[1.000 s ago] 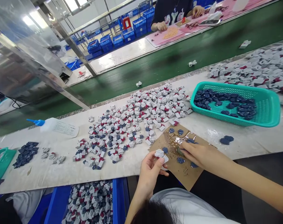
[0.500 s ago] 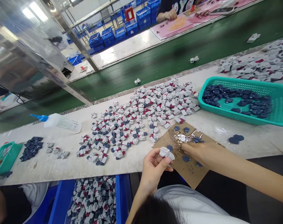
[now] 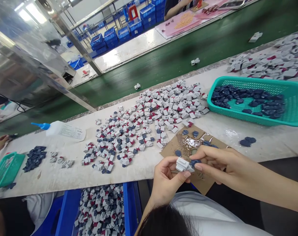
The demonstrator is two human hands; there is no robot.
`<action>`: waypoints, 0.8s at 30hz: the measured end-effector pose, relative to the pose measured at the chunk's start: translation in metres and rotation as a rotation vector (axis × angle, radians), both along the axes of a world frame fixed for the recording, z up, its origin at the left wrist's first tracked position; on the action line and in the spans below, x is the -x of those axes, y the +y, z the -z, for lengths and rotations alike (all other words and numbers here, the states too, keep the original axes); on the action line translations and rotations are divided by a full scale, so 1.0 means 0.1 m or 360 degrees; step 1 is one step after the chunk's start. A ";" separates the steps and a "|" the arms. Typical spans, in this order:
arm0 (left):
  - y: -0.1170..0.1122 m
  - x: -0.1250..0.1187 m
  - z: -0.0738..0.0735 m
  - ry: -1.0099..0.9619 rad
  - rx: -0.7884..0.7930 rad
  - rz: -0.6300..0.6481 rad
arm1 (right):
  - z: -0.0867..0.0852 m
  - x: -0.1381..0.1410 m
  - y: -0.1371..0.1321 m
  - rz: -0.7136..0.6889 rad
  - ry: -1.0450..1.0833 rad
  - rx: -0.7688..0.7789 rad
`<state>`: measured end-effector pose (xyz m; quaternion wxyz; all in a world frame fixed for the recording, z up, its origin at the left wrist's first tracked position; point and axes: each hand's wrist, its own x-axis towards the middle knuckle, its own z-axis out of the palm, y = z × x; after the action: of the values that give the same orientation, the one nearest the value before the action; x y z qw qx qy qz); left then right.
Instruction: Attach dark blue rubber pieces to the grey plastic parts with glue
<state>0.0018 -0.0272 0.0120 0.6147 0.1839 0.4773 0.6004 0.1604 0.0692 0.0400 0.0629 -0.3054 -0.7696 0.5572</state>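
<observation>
My left hand (image 3: 167,178) is closed around a small light-grey plastic piece (image 3: 182,164), pinched between thumb and fingers. Close beside it, my right hand (image 3: 220,164) pinches a dark-blue plastic piece (image 3: 195,163) by its edge. The two pieces are side by side; whether they touch I cannot tell. Beneath and behind them lies a brown board (image 3: 172,148) with a wet, shiny patch of clear liquid (image 3: 191,141). Several more dark-blue pieces (image 3: 185,132) rest on that board.
A wide heap of grey, red and blue pieces (image 3: 173,101) covers the table's middle. On the right stands a green basket (image 3: 257,122) of blue pieces. A squeeze bottle (image 3: 65,130) lies left. Below is a blue crate (image 3: 126,209). Another person's hand (image 3: 1,141) shows far left.
My right hand has lifted from the wet board, now with a dark-blue piece in its fingertips, and come toward my left hand. The left hand still holds the grey piece, slightly turned.
</observation>
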 end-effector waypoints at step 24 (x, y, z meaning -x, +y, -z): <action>0.18 -0.32 0.00 0.1386 -0.0797 -0.0302 | -0.24 0.67 -0.17 0.0875 0.0640 0.1145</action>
<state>0.0342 -0.0092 0.0123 0.2387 0.5146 0.5453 0.6171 0.0934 0.0520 0.0638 0.2452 -0.3859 -0.3921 0.7982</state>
